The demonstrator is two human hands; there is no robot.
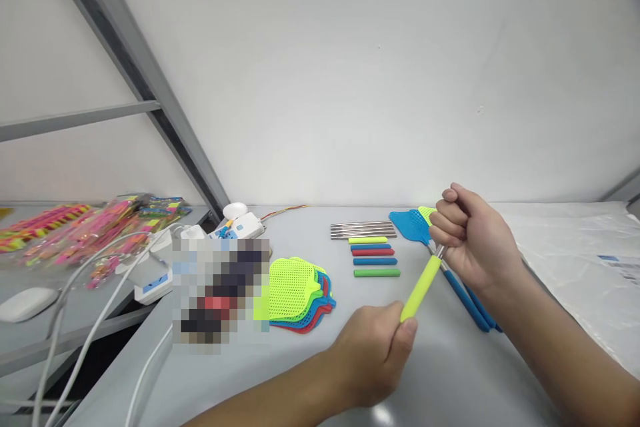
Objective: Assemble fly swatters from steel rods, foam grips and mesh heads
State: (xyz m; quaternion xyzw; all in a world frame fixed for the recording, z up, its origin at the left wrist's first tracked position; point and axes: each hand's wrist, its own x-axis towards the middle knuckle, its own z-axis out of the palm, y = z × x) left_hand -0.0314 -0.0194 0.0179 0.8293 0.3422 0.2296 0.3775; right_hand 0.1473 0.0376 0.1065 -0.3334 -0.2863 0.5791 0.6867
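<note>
My left hand is closed around the lower end of a yellow-green foam handle. My right hand is closed in a fist around the metal rod at the handle's upper end, with a yellow-green swatter head showing just behind it. Both hands hold this one fly swatter above the grey table. Under my right hand lie finished blue swatters with blue handles.
A stack of coloured mesh swatter heads lies at centre. Behind it are metal rods and loose foam handles. Packaged swatters, white cables and a white device sit at left. Plastic sheeting covers the right.
</note>
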